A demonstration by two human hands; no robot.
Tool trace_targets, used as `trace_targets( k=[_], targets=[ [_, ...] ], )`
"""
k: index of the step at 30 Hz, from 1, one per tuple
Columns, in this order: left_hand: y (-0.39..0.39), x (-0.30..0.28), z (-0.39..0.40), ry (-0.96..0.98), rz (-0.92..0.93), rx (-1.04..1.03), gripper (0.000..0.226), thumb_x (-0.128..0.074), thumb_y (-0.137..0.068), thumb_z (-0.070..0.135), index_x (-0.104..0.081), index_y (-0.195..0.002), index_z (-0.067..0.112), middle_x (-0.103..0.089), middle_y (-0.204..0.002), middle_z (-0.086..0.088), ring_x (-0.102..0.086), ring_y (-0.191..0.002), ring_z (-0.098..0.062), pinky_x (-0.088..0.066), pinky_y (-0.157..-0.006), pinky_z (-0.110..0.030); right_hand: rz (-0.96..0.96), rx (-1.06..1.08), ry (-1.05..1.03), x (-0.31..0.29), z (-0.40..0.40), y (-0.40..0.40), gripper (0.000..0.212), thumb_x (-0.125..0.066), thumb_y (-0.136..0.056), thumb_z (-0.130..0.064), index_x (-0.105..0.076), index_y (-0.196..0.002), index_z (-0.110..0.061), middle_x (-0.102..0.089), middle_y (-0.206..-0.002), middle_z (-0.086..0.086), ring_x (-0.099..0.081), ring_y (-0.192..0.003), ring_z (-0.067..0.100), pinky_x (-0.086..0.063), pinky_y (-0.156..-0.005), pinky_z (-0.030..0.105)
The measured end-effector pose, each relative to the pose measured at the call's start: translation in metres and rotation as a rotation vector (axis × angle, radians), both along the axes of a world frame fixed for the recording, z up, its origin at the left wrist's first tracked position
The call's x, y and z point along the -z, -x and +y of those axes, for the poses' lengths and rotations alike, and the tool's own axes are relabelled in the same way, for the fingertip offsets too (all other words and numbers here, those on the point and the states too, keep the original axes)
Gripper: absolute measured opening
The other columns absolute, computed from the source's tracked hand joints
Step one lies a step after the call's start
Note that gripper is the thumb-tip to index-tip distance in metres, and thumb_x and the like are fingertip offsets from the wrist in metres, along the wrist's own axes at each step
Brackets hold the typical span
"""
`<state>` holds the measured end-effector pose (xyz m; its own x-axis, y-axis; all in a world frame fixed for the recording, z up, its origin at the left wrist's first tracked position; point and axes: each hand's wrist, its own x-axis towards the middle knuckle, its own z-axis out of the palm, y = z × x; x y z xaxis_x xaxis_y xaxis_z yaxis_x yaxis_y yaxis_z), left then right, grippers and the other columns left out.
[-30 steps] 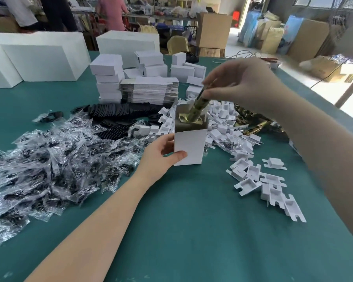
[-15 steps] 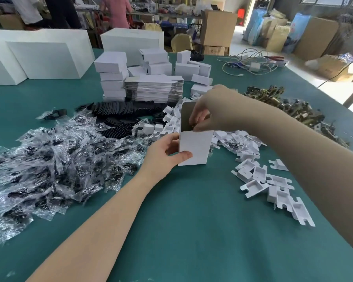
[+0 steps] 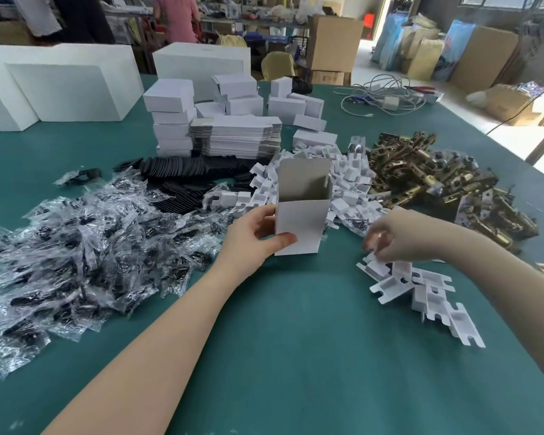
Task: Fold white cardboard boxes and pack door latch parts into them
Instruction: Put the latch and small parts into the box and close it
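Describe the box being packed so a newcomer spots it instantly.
On the green table, look just in front of the heap of white plastic clips, between the bagged parts and the brass latches. The box stands upright there, gripped by the left hand. Unlike the closed boxes stacked behind, its top flap is open.

A tangle of white cables (image 3: pixel 387 98) lies at the far right of the green counter (image 3: pixel 296 356). Behind it stands a tall brown carton (image 3: pixel 333 42). Big white blocks (image 3: pixel 66 89) occupy the far left.
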<state>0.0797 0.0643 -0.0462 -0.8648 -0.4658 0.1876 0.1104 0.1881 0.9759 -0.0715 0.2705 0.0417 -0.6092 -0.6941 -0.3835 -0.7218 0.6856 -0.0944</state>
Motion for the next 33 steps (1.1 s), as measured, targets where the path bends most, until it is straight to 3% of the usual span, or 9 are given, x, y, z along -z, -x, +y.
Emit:
trace_targets(
  k=[3, 7, 10, 13, 17, 22, 27, 29, 33],
  targets=[
    [0.001, 0.001, 0.000, 0.000, -0.008, -0.008, 0.043, -0.080, -0.078, 0.010, -0.065, -0.106, 0.039, -0.075, -0.102, 0.010, -0.070, -0.097, -0.008, -0.054, -0.090, -0.024, -0.009, 0.017, 0.070, 0.004, 0.009, 0.004, 0.034, -0.060, -0.088, -0.007, -0.067, -0.108, -0.034, -0.068, -0.100, -0.012, -0.059, -0.084, -0.007, -0.049, -0.079, 0.018],
    [0.001, 0.001, 0.000, 0.003, -0.009, -0.011, 0.044, -0.081, -0.078, 0.010, -0.065, -0.107, 0.037, -0.075, -0.100, 0.012, -0.070, -0.096, -0.007, -0.053, -0.087, -0.021, 0.073, -0.072, -0.021, 0.011, 0.010, 0.004, 0.054, -0.046, -0.085, 0.005, -0.067, -0.117, -0.034, -0.064, -0.096, -0.015, -0.053, -0.076, -0.007, -0.049, -0.072, 0.020],
    [0.001, 0.002, 0.000, -0.003, -0.006, -0.010, 0.044, -0.080, -0.078, 0.009, -0.065, -0.109, 0.036, -0.074, -0.101, 0.012, -0.070, -0.097, -0.007, -0.054, -0.088, -0.021, 0.190, -0.114, -0.062, 0.013, 0.007, 0.006, 0.047, -0.053, -0.087, -0.007, -0.065, -0.121, -0.038, -0.059, -0.094, -0.019, -0.059, -0.089, 0.006, -0.056, -0.084, 0.031],
    [0.001, 0.002, -0.001, -0.001, -0.008, -0.006, 0.044, -0.080, -0.078, 0.010, -0.065, -0.111, 0.036, -0.074, -0.103, 0.011, -0.070, -0.098, -0.008, -0.054, -0.089, -0.022, 0.235, -0.123, -0.052, 0.015, 0.007, 0.011, 0.033, -0.064, -0.088, -0.020, -0.066, -0.117, -0.034, -0.062, -0.097, -0.016, -0.059, -0.089, 0.008, -0.056, -0.085, 0.031],
    [0.001, 0.003, -0.001, 0.007, -0.009, -0.015, 0.045, -0.081, -0.078, 0.010, -0.065, -0.111, 0.036, -0.074, -0.102, 0.010, -0.070, -0.098, -0.008, -0.053, -0.090, -0.023, 0.164, -0.086, 0.295, 0.008, 0.006, 0.013, 0.030, -0.079, -0.080, -0.036, -0.066, -0.105, -0.026, -0.058, -0.093, -0.014, -0.052, -0.078, -0.005, -0.039, -0.063, 0.009],
    [0.002, 0.003, -0.001, 0.025, -0.031, -0.016, 0.045, -0.080, -0.079, 0.011, -0.065, -0.118, 0.027, -0.074, -0.104, 0.008, -0.069, -0.100, -0.008, -0.053, -0.093, -0.031, -0.171, 0.123, 0.887, -0.013, -0.004, -0.009, 0.042, -0.081, -0.067, -0.046, -0.065, -0.102, -0.031, -0.075, -0.083, -0.008, -0.071, -0.076, 0.005, -0.056, -0.070, 0.015],
    [0.002, 0.003, -0.002, 0.006, -0.041, -0.019, 0.045, -0.080, -0.078, 0.009, -0.065, -0.119, 0.024, -0.074, -0.105, 0.004, -0.070, -0.099, -0.012, -0.054, -0.095, -0.035, -0.316, 0.154, 1.238, -0.029, -0.032, -0.033, 0.044, -0.079, -0.066, -0.049, -0.061, -0.091, -0.018, -0.074, -0.071, 0.000, -0.068, -0.057, 0.010, -0.053, -0.053, 0.020],
    [0.002, 0.003, -0.002, -0.008, -0.040, -0.018, 0.045, -0.080, -0.079, 0.009, -0.065, -0.118, 0.024, -0.075, -0.104, 0.003, -0.070, -0.099, -0.012, -0.054, -0.094, -0.036, -0.177, 0.172, 1.312, -0.024, -0.045, -0.040, 0.041, -0.082, -0.073, -0.043, -0.060, -0.087, -0.012, -0.072, -0.071, 0.006, -0.067, -0.057, 0.017, -0.054, -0.052, 0.029],
    [0.002, 0.003, -0.002, -0.023, -0.044, -0.016, 0.045, -0.080, -0.079, 0.009, -0.066, -0.118, 0.024, -0.074, -0.105, 0.003, -0.070, -0.100, -0.013, -0.054, -0.094, -0.036, 0.378, 0.054, 1.186, -0.011, -0.066, -0.047, 0.034, -0.074, -0.086, -0.040, -0.062, -0.085, -0.007, -0.064, -0.071, 0.006, -0.054, -0.060, 0.022, -0.038, -0.052, 0.032]
  ],
)
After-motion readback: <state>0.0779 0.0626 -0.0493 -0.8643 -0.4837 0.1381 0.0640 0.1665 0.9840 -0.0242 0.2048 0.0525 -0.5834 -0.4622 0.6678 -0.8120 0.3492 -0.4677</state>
